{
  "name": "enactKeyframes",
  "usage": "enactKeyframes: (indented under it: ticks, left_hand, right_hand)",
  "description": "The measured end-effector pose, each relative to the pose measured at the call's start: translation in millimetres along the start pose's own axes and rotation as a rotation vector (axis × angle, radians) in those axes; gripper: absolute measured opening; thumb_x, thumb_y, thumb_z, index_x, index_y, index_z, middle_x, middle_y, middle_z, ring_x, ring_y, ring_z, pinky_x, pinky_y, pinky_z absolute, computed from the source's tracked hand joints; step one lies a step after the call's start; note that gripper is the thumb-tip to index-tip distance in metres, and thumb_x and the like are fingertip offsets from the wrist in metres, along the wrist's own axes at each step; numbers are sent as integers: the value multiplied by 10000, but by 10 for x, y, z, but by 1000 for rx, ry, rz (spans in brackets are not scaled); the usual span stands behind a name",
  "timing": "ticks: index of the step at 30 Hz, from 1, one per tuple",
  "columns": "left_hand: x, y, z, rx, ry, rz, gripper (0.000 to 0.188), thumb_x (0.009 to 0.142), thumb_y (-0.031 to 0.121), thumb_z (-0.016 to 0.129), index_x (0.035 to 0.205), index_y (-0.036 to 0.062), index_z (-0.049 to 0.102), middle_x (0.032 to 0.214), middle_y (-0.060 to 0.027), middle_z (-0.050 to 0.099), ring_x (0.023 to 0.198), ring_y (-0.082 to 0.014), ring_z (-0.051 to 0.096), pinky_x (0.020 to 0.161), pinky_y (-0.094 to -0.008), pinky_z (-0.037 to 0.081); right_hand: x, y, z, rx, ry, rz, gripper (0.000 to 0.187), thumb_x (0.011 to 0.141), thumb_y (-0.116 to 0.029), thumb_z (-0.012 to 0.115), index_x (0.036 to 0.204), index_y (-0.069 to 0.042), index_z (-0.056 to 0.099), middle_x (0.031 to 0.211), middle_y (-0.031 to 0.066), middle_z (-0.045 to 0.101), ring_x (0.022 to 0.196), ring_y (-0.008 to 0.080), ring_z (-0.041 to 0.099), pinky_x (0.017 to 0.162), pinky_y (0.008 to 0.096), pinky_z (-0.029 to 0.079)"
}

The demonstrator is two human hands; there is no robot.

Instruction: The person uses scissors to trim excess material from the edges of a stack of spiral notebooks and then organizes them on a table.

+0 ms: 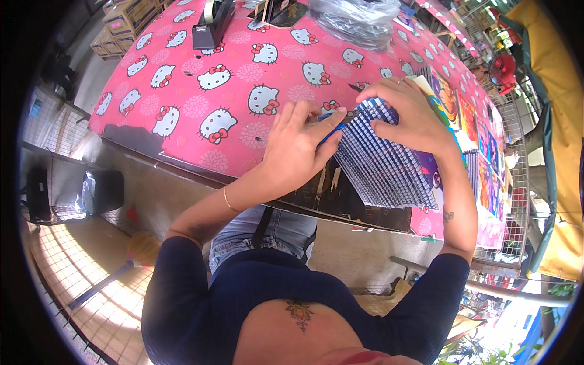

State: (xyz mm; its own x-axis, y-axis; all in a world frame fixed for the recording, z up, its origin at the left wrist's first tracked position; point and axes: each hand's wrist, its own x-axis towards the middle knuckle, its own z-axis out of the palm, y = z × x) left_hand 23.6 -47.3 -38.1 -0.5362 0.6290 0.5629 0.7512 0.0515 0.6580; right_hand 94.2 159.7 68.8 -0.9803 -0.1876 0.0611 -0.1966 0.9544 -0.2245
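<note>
A stack of spiral-bound notebooks (389, 167) lies at the near edge of the table, its rows of coils facing up and toward me. In my left hand (299, 140) are small blue-handled pliers (331, 126); the fingers are closed round the handles. Their dark metal jaws reach the far left corner of the stack. My right hand (409, 115) curls over the far end of the same stack, thumb on the coils and forefinger stretched along the far edge. Whether the jaws grip a coil end is too small to tell.
A pink patterned cover (237, 121) lies over the table. Beyond are a black tape dispenser (213, 27) and clear plastic bags (359, 21). Colourful notebooks (465, 112) lie to the right. Cartons (125, 24), a black bin (103, 191) and a broom (141, 249) stand on the left.
</note>
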Motion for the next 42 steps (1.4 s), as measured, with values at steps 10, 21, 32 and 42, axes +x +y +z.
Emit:
enactKeyframes:
  ticks: [10,21,32,42]
  left_hand:
    - [-72,-105,93,-636,-173,-467,398,995,298,468,1178,-26,611,902,-108,675,714,-173,660,630,-324,535]
    - [-177,-168,143,-840,-252,-662,360,997,278,471,1131,-14,634,885,-84,668,697,-120,619,639,-274,497]
    - [-153,-112,130,-799,-201,-600,309,969,188,532,1153,-44,621,907,-117,664,798,-189,657,708,-320,527]
    - [-274,-206,224,-1102,-195,-781,324,976,224,530,1166,-18,630,910,-87,672,680,-167,630,655,-318,511]
  right_hand:
    - [1,1,1,12,-10,5,363,675,-120,632,1038,-108,611,1010,34,610,995,227,537,910,362,367]
    - [5,-9,-15,11,-16,-8,364,679,-130,636,1042,-108,612,1024,36,618,1011,228,541,934,367,355]
    - [1,3,2,-5,-20,13,352,698,-158,634,1048,-118,613,1032,45,621,1037,240,549,1000,409,333]
    - [2,-4,-11,-1,-19,3,372,697,-133,639,1068,-117,610,1027,37,607,1004,229,535,901,359,394]
